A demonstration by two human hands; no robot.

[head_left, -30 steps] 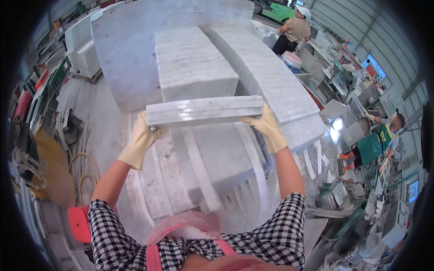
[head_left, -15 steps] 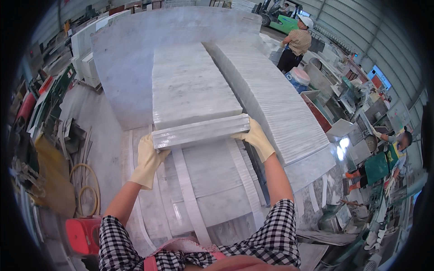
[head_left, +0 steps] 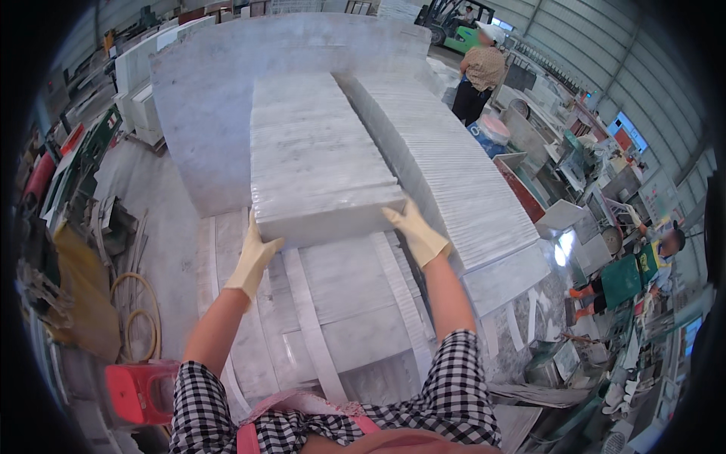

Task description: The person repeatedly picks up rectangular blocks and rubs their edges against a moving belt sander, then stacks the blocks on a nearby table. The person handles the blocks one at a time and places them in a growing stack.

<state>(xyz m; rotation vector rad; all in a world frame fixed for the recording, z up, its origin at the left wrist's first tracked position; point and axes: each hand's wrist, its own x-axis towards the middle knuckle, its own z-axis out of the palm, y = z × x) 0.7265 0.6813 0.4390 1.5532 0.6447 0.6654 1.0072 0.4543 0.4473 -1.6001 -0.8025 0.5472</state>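
A white-grey marble slab (head_left: 325, 223) stands on edge as the front piece of a stack of upright slabs (head_left: 310, 144). My left hand (head_left: 255, 257), in a yellow glove, presses on the slab's lower left end. My right hand (head_left: 416, 231), also gloved, grips its right end near the top corner. The slab sits flush against the stack. Below it lies a stone base with white strips (head_left: 340, 303) across it.
A second, longer row of slabs (head_left: 446, 166) runs along the right, and a large slab (head_left: 204, 98) leans behind. A red stool (head_left: 140, 390) and coiled hose (head_left: 140, 318) are at lower left. One person (head_left: 476, 76) stands far back, another (head_left: 658, 253) crouches at right among cluttered benches.
The slab, held up in the air a second ago, has come down and forward against the front of the stack. Both hands moved with it.
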